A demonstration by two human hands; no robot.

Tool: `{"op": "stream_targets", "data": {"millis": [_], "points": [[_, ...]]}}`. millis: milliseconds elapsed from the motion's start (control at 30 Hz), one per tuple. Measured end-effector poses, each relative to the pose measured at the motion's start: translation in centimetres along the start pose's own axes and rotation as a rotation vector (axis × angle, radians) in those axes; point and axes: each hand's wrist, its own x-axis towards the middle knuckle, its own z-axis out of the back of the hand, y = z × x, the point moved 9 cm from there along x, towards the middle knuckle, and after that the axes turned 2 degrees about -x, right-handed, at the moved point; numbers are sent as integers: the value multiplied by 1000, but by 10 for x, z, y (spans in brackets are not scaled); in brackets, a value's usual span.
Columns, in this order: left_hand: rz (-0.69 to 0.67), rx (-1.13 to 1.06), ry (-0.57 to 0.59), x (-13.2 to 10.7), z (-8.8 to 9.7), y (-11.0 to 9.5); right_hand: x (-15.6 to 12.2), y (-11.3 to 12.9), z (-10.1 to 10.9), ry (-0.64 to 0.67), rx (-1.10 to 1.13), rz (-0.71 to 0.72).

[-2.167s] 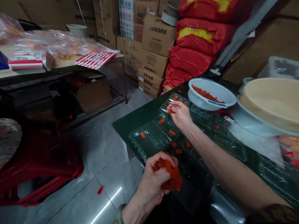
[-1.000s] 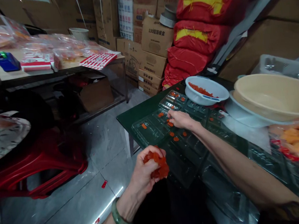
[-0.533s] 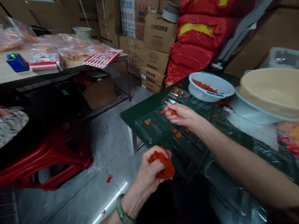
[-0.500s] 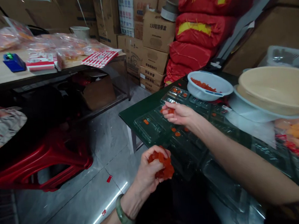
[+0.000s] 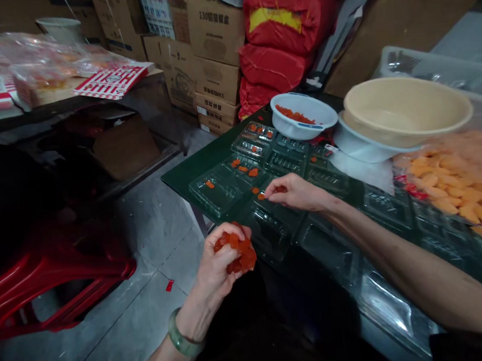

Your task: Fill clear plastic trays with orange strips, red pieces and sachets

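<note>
Left hand (image 5: 212, 269): I'm clutching a clump of orange-red pieces (image 5: 236, 251) at 6 o'clock.
Right hand (image 5: 296, 193): I'm pinching one orange-red piece (image 5: 280, 189) above the clear plastic tray (image 5: 277, 222).
Progress: few tray cells (image 5: 242, 169) are holding pieces; most are lying bare.

The upper cardboard carton (image 5: 215, 29) bore "130" and Chinese characters ending, apparently, in 餐盒; print on the lower cartons (image 5: 212, 80) and red-and-white paper (image 5: 112, 82) was too small to read.

Two hands (image 5: 298, 192), three bowls (image 5: 291, 129), one red plastic stool (image 5: 53, 284)
</note>
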Motion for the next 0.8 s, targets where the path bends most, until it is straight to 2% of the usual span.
{"op": "stream_targets", "data": {"millis": [100,167,367,467,567,633,733,800], "points": [[1,9,9,-1,-3,3,1,-7,-4,-48,-57,35],[6,18,1,-2,-3,5,0,-9,3,-95,-78,30],[2,19,-4,-1,-8,7,5,-11,54,-393,-150,45],[1,19,1,0,-12,8,18,-19,62,-413,-280,54],[4,12,9,0,-13,8,23,-23,57,-393,-386,80],[5,11,7,0,-11,8,20,-18,47,-362,-476,120],[6,22,-3,0,-9,9,13,-5,16,-256,-754,144],[7,30,-4,1,-8,11,11,-2,-6,-184,-968,93]]}}
